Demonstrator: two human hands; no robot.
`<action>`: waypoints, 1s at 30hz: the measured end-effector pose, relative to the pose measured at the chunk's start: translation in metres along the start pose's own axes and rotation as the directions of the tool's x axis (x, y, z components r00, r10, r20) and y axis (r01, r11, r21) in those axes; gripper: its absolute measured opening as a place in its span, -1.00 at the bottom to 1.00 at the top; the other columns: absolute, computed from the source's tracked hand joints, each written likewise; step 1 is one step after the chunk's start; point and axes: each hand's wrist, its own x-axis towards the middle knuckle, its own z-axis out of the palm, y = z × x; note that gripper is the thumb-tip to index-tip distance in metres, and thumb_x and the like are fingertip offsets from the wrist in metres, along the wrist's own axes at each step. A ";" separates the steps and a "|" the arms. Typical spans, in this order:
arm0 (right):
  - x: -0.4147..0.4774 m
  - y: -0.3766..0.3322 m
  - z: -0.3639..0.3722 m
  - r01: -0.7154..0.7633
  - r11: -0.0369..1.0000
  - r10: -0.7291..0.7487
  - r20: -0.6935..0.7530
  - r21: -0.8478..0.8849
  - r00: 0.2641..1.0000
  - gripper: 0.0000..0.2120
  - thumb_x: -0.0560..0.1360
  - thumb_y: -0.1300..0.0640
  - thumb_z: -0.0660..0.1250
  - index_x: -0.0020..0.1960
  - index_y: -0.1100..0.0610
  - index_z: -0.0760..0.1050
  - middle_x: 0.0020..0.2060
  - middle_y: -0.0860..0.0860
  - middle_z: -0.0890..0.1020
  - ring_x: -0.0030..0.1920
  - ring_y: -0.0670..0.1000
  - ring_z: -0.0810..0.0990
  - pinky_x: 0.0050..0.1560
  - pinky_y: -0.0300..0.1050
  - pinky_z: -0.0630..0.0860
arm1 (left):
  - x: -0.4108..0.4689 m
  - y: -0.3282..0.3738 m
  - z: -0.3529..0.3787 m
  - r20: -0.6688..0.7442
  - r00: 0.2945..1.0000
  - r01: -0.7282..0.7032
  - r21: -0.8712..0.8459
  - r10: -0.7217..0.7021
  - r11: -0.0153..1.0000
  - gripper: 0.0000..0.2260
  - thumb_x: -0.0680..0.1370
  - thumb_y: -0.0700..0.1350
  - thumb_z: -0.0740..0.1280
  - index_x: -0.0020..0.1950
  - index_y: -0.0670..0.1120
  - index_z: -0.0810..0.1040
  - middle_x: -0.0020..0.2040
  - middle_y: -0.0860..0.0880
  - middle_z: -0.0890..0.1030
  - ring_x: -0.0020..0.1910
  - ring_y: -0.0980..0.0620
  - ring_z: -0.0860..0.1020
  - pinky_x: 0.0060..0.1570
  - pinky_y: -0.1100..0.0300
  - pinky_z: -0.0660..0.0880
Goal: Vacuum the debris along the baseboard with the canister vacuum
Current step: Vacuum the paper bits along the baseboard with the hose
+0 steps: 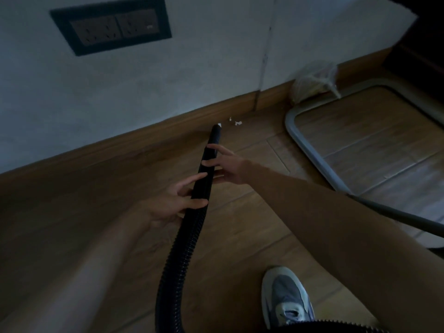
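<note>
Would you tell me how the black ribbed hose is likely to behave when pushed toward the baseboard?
The hose probably flexes rather than pushes straight: it curves loosely below the left hand. Its ribs likely keep it from slipping. It seems light, since the right hand merely touches it near its tip.

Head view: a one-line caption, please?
Left hand grips the vacuum hose, right hand rests on it, nozzle at white scraps by the baseboard.
</note>
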 end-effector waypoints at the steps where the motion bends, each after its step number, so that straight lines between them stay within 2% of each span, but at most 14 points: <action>1: 0.000 0.000 -0.002 -0.001 1.000 0.001 -0.008 0.002 1.000 -0.40 0.52 0.33 0.39 0.43 -0.12 0.36 0.12 0.10 0.59 0.03 0.15 0.65 -0.06 0.08 0.64 | 0.002 0.001 0.001 0.003 1.000 0.006 -0.008 -0.006 1.000 -0.38 0.47 -0.22 0.44 0.41 0.28 0.38 0.26 -0.01 0.50 0.17 -0.11 0.56 0.00 -0.05 0.59; 3: -0.001 0.000 -0.004 0.002 1.000 -0.002 -0.021 -0.001 1.000 -0.39 0.52 0.34 0.38 0.44 -0.12 0.34 0.09 0.08 0.59 -0.01 0.14 0.65 -0.08 0.06 0.65 | 0.004 0.003 0.002 0.017 1.000 0.014 -0.016 -0.013 1.000 -0.32 0.38 -0.16 0.51 0.41 0.27 0.39 0.25 -0.01 0.50 0.16 -0.13 0.57 0.00 -0.05 0.59; 5: -0.002 0.000 -0.006 0.008 1.000 -0.008 -0.031 -0.005 0.999 -0.38 0.52 0.33 0.39 0.45 -0.11 0.33 0.13 0.09 0.57 -0.03 0.13 0.65 -0.13 0.04 0.65 | 0.006 0.003 0.003 0.037 0.999 0.022 -0.013 -0.021 1.000 -0.12 0.12 0.00 0.69 0.39 0.29 0.43 0.28 -0.02 0.52 0.16 -0.16 0.58 -0.05 -0.04 0.61; 6: -0.001 0.001 -0.007 0.015 1.000 -0.015 -0.036 -0.004 0.999 -0.38 0.52 0.33 0.39 0.46 -0.11 0.33 0.17 0.10 0.55 -0.03 0.14 0.65 -0.13 0.04 0.65 | 0.009 0.003 0.003 0.038 0.999 0.020 -0.015 -0.019 1.000 -0.02 -0.01 0.06 0.72 0.37 0.28 0.45 0.28 -0.03 0.52 0.17 -0.16 0.58 -0.04 -0.03 0.61; 8: -0.002 0.001 -0.010 0.028 1.000 -0.027 -0.053 0.003 0.998 -0.37 0.51 0.33 0.39 0.46 -0.11 0.33 0.24 0.14 0.53 -0.03 0.15 0.64 -0.08 0.08 0.65 | 0.014 0.004 0.003 0.033 0.999 0.004 -0.022 -0.004 1.000 0.06 -0.12 0.09 0.72 0.37 0.27 0.46 0.28 -0.05 0.53 0.19 -0.17 0.57 0.03 -0.08 0.60; 10: -0.002 -0.001 -0.014 0.034 0.999 -0.032 -0.077 0.017 0.997 -0.38 0.52 0.34 0.38 0.46 -0.12 0.33 0.27 0.15 0.51 -0.02 0.15 0.64 -0.07 0.09 0.65 | 0.019 0.009 0.006 0.044 0.999 0.000 -0.016 0.001 1.000 0.00 -0.03 0.05 0.72 0.38 0.26 0.44 0.28 -0.07 0.53 0.18 -0.20 0.58 0.09 -0.13 0.58; 13: -0.002 -0.005 -0.023 0.040 0.999 -0.037 -0.099 0.028 0.994 -0.38 0.52 0.34 0.37 0.45 -0.12 0.34 0.27 0.15 0.51 -0.03 0.13 0.63 -0.18 0.02 0.65 | 0.026 0.019 0.014 0.050 0.999 -0.006 -0.017 0.006 1.000 -0.25 0.30 -0.15 0.55 0.43 0.23 0.39 0.30 -0.08 0.50 0.19 -0.21 0.56 0.12 -0.14 0.56; 14: -0.002 -0.007 -0.026 0.037 0.999 -0.034 -0.103 0.030 0.994 -0.39 0.52 0.34 0.37 0.45 -0.12 0.34 0.27 0.15 0.51 -0.03 0.13 0.63 -0.21 0.01 0.65 | 0.028 0.022 0.016 0.055 0.998 0.000 -0.018 0.001 1.000 -0.25 0.30 -0.15 0.55 0.42 0.23 0.39 0.30 -0.07 0.49 0.20 -0.19 0.55 0.08 -0.10 0.57; 17: -0.001 -0.012 -0.031 0.033 0.999 -0.029 -0.109 0.039 0.994 -0.39 0.52 0.33 0.37 0.45 -0.13 0.34 0.27 0.14 0.51 -0.03 0.12 0.64 -0.25 -0.02 0.64 | 0.031 0.029 0.020 0.072 0.997 0.026 0.006 -0.026 1.000 -0.14 0.09 -0.01 0.69 0.32 0.30 0.44 0.29 -0.03 0.50 0.18 -0.15 0.56 -0.09 0.01 0.61; 21: 0.003 -0.018 -0.032 0.040 0.998 -0.034 -0.109 0.051 0.993 -0.37 0.52 0.33 0.37 0.46 -0.13 0.33 0.31 0.14 0.49 -0.04 0.11 0.64 -0.27 -0.06 0.63 | 0.038 0.034 0.014 0.068 0.997 0.038 0.010 -0.039 0.999 -0.12 -0.06 0.05 0.72 0.21 0.35 0.51 0.26 0.00 0.52 0.16 -0.17 0.58 -0.15 0.01 0.63; 23: 0.004 -0.020 -0.031 0.041 0.998 -0.036 -0.101 0.049 0.994 -0.37 0.52 0.32 0.37 0.46 -0.13 0.32 0.32 0.13 0.48 -0.02 0.12 0.64 -0.24 -0.04 0.64 | 0.040 0.036 0.012 0.068 0.997 0.046 -0.005 -0.045 0.999 -0.27 0.15 -0.05 0.69 0.23 0.35 0.51 0.27 -0.02 0.51 0.18 -0.21 0.57 -0.04 -0.08 0.62; 25: 0.005 -0.023 -0.030 0.037 0.998 -0.032 -0.095 0.050 0.995 -0.38 0.52 0.32 0.36 0.46 -0.13 0.32 0.32 0.13 0.48 0.01 0.13 0.63 -0.19 -0.02 0.65 | 0.040 0.037 0.013 0.045 0.998 0.036 -0.020 -0.035 0.999 -0.38 0.37 -0.20 0.52 0.29 0.31 0.47 0.30 -0.06 0.49 0.20 -0.23 0.55 0.07 -0.15 0.57; 27: 0.006 -0.025 -0.030 0.040 0.998 -0.035 -0.093 0.050 0.995 -0.39 0.53 0.32 0.35 0.46 -0.12 0.32 0.31 0.14 0.48 0.01 0.13 0.62 -0.19 -0.03 0.64 | 0.040 0.039 0.014 0.019 1.000 0.021 -0.017 -0.021 1.000 -0.37 0.40 -0.25 0.45 0.35 0.28 0.44 0.30 -0.09 0.48 0.21 -0.21 0.53 0.09 -0.15 0.55; 30: 0.005 -0.028 -0.028 0.051 0.998 -0.047 -0.089 0.048 0.995 -0.40 0.54 0.31 0.33 0.48 -0.11 0.30 0.32 0.15 0.47 -0.02 0.12 0.62 -0.24 -0.07 0.62 | 0.037 0.042 0.015 0.009 1.000 0.007 -0.011 -0.007 1.000 -0.35 0.42 -0.26 0.44 0.39 0.27 0.42 0.33 -0.11 0.48 0.22 -0.22 0.53 0.00 -0.11 0.57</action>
